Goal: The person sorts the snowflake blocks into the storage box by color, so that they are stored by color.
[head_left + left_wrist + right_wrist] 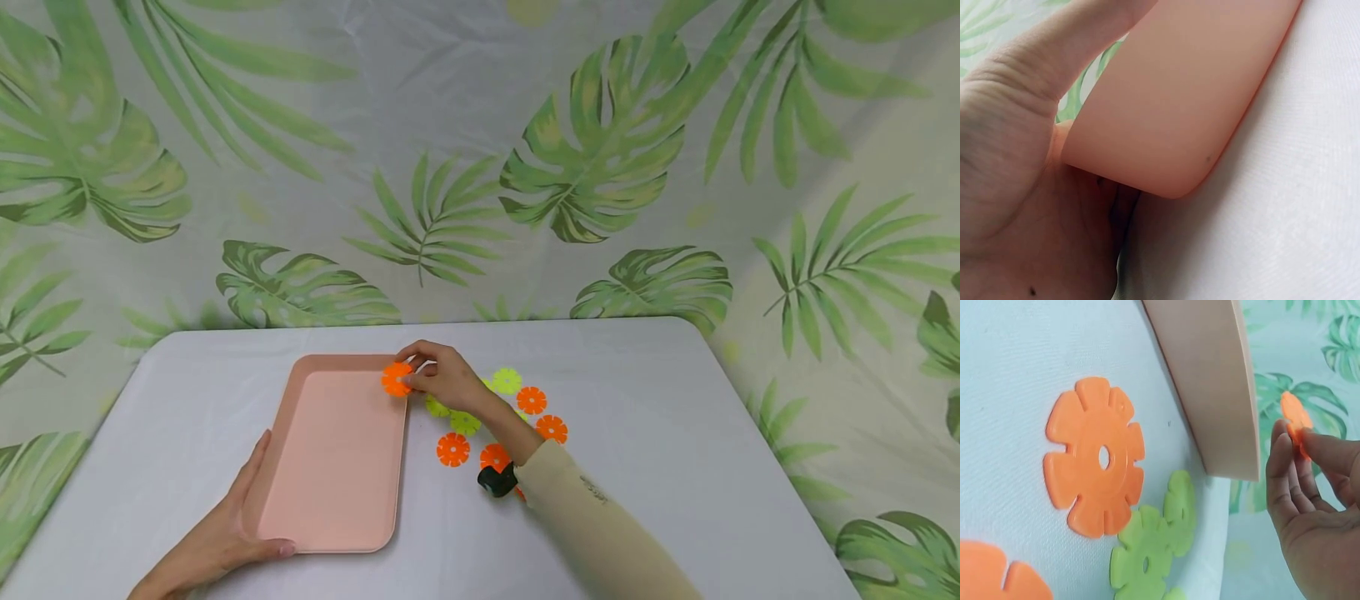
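In the head view my right hand (450, 382) pinches an orange flower-shaped disc (394, 380) between thumb and fingers. The disc is over the far right corner of a pink tray (337, 467). From the right wrist, this disc (1296, 419) shows nearly edge-on, above the tray's outer wall (1210, 387). My left hand (225, 525) rests around the tray's near left corner, thumb along the near edge and fingers stretched along the left side. The left wrist view shows the tray wall (1166, 106) against that hand (1022, 162); its fingertips are hidden there.
Several orange discs (453, 449) and yellow-green discs (507, 381) lie on the white-covered table (660, 467) right of the tray, partly hidden by my right arm. A black wrist device (497, 481) sits at my right cuff. A leaf-patterned cloth (465, 108) hangs behind.
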Motion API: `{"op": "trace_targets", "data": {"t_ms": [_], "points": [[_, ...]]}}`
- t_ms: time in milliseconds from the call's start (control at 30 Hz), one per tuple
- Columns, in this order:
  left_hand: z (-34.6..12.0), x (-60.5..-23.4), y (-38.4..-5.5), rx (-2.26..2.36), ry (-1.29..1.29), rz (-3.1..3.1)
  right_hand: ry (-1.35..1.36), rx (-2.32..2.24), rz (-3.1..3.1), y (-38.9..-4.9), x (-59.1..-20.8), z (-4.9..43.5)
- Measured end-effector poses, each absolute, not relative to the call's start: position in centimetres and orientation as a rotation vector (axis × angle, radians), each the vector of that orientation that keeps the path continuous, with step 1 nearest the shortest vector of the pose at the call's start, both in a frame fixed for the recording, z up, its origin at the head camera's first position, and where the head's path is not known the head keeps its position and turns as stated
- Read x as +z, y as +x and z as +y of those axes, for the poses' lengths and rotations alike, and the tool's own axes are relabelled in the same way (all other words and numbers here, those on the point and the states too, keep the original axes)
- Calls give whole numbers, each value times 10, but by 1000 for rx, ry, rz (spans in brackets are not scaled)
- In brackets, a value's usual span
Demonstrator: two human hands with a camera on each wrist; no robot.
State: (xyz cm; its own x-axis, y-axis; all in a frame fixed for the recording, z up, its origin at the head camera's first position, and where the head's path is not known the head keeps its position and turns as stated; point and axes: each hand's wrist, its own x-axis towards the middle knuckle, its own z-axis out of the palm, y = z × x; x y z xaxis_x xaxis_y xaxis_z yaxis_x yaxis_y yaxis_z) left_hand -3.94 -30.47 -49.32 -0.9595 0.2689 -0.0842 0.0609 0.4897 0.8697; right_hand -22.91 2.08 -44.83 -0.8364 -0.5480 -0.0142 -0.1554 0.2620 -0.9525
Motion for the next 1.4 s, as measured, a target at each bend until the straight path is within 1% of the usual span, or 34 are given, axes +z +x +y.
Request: {"op": "trace_targets", "data": {"t_ms": [633,933,1100,1400], "points": [[-307,-492,-40,1390,241,2545,-669,-1542,2354,-232,-461,-5],[-306,-492,-38,1386,231,2557,-636,-1456,2431,-232,-464,-12],[-305,-492,-39,1410,248,2549,-658,-1335,2507,-232,-462,-16],[-305,-491,-39,1365,245,2583,-736,-938,2768,-232,-465,-25]]}}
